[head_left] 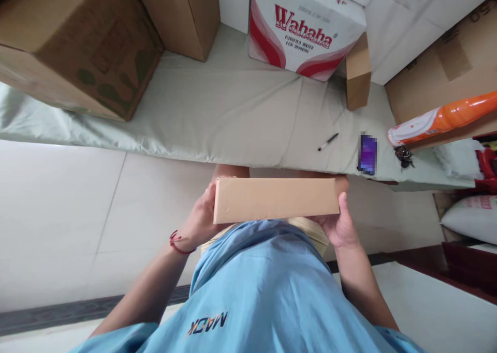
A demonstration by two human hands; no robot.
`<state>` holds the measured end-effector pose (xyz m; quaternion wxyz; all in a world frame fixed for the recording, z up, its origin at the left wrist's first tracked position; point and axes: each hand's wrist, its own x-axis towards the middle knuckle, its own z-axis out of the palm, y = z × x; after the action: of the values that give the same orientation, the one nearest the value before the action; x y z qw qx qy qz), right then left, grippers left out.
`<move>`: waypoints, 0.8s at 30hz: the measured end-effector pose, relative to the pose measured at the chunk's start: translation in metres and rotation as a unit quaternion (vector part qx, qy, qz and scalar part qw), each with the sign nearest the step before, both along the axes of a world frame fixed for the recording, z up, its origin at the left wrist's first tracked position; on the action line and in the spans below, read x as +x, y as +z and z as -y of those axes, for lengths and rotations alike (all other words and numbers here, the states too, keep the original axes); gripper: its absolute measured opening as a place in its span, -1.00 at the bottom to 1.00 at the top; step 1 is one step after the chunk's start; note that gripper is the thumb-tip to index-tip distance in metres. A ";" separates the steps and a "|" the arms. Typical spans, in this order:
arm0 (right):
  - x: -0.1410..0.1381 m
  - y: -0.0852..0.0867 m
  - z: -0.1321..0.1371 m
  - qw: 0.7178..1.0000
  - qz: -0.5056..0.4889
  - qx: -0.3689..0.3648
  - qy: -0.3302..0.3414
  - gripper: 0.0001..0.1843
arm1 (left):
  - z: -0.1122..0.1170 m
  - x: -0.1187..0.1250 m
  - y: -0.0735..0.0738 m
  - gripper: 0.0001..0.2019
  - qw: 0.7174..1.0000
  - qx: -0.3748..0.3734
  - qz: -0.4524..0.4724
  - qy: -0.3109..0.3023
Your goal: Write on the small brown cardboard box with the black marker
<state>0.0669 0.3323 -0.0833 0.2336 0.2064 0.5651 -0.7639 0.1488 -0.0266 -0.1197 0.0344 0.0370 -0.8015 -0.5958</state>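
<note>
A plain brown cardboard box (275, 200) is held level over my lap, its long narrow side facing up. My left hand (204, 213) grips its left end, with fingers partly hidden behind the box. At the other end, my right hand (339, 222) clasps the lower right corner, the thumb up along the side and the fingers underneath. The box is apart from the cloth-covered bench (233, 109) in front of me. A red string bracelet (179, 243) circles my left wrist.
On the bench lie a pen (328, 142), a phone (367, 155) with a blurred screen, keys (404, 156) and an orange-and-white bottle (442, 119). Behind stand a Wahaha water carton (303, 32), a small brown box (357, 78) and large cartons (85, 47) at left.
</note>
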 end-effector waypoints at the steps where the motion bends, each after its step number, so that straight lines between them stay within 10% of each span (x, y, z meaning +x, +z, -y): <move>1: 0.000 0.000 -0.002 1.000 -0.008 0.005 -0.003 -0.19 | -0.003 -0.002 0.000 -0.14 1.000 -0.006 -0.024 -0.007; 10: -0.004 0.001 -0.034 0.994 -0.091 0.007 0.057 0.19 | -0.022 -0.032 0.003 -0.40 0.985 -0.048 -0.165 -0.034; 14: -0.005 -0.001 -0.037 0.983 -0.172 0.004 0.061 0.26 | -0.030 -0.041 0.001 -0.37 0.990 -0.029 -0.129 0.047; 18: -0.008 -0.016 -0.032 0.970 -0.239 0.015 0.052 0.21 | -0.042 -0.040 0.002 -0.25 0.976 0.136 0.052 0.160; 24: -0.011 -0.033 -0.018 0.943 -0.317 0.099 0.024 0.39 | -0.035 -0.032 0.013 -0.32 0.871 0.392 0.260 0.144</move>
<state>0.0560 0.3503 -0.1166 0.0396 -0.0380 0.6873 -0.7243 0.1171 0.0083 -0.1072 -0.1071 0.3160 -0.4678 -0.8185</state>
